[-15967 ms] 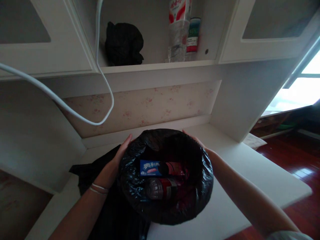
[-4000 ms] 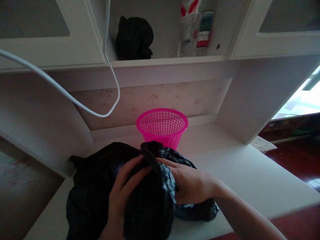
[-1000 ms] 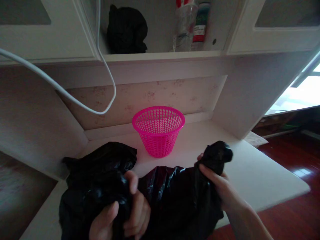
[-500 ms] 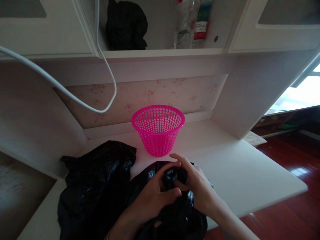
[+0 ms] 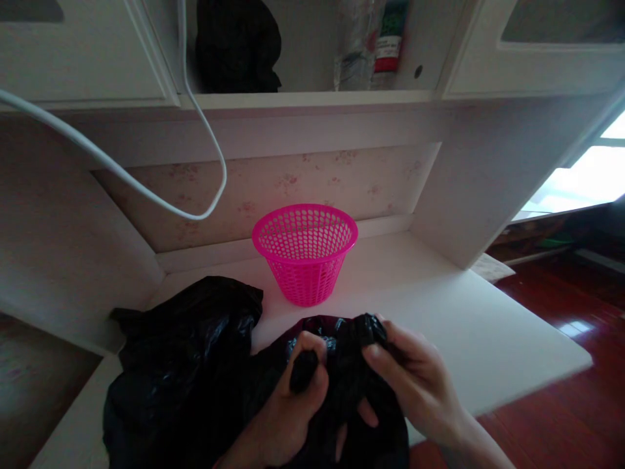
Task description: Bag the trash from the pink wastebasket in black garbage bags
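Both of my hands work on a black plastic bag (image 5: 342, 384) at the front of the white desk. My left hand (image 5: 293, 404) is closed around a bunched part of it, and a dark end pokes out between thumb and forefinger. On the other side, my right hand (image 5: 415, 378) pinches a gathered piece of the bag between thumb and fingers. To the left lies another black plastic bag (image 5: 180, 371), crumpled and untouched. A pink plastic basket (image 5: 307, 280) with a mesh wall stands upright behind the hands.
The white desk (image 5: 488, 339) extends right to a rounded corner above a red-brown floor (image 5: 551, 417). A white cable (image 5: 146, 189) loops down at upper left. On the shelf above sit a black bundle (image 5: 239, 49), a clear container (image 5: 354, 58) and a green-red bottle (image 5: 389, 42).
My hands have moved apart, the left one lower and leftward, the right one rightward. The knot-like bunch between them is now drawn out into two held parts. The view has shifted slightly.
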Tool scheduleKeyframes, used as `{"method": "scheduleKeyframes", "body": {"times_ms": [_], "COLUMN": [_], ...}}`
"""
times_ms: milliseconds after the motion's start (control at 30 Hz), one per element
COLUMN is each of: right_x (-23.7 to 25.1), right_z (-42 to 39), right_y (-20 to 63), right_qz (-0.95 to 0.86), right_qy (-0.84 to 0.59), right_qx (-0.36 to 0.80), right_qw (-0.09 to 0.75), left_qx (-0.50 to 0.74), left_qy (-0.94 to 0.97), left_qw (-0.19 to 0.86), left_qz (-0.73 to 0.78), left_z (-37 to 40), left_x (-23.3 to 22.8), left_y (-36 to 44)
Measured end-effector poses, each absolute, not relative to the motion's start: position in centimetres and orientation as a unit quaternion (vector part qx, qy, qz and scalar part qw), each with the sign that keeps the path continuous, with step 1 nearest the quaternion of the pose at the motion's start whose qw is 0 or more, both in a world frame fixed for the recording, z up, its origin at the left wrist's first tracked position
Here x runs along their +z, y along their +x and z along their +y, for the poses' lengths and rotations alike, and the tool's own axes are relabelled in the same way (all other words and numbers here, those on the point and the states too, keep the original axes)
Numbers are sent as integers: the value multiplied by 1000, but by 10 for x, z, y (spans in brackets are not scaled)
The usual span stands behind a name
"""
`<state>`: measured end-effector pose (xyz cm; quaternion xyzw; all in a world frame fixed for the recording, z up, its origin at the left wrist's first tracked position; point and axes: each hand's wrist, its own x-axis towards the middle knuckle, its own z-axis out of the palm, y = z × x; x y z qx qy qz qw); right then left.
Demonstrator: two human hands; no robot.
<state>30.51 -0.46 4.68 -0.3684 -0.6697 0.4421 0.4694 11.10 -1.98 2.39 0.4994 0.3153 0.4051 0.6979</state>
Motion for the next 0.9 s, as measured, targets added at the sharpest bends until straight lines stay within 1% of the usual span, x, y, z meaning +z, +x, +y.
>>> {"method": "scheduleKeyframes", "body": {"times_ms": [67,133,233,300,367,433,500,533,600,667,800,900], "right_x": [43,41,36,30,26,26,30,32,37,37,27,16], "right_z": [-2,2,8,12,13,10,4,0,-7,-12,-14,-12], "right_y": [303,299,293,292,293,297,301,303,303,300,285,276], "right_qz": [-597,-585,-607,-604,-577,-561,-603,-652,-755,-805,-795,-800], "right_qy": [-391,-401,-412,-421,-419,-402,-387,-381,-369,-380,-451,-454], "right_qx": [508,525,532,537,562,572,525,482,384,313,223,191], "right_qw": [481,470,423,413,419,444,459,444,383,330,341,343], "left_qx": [394,349,250,210,214,260,324,349,373,380,393,405], "left_qy": [570,659,776,812,831,846,843,836,827,828,839,840], "left_qw": [664,611,480,382,299,224,145,114,79,58,18,4], "left_qz": [282,266,325,389,418,408,403,407,414,408,376,362], "left_z": [-27,-31,-29,-25,-18,-10,-3,0,3,4,3,0], "left_x": [25,29,39,44,44,40,34,31,26,22,19,17], "left_y": [103,97,95,94,92,90,89,89,89,90,93,97]}}
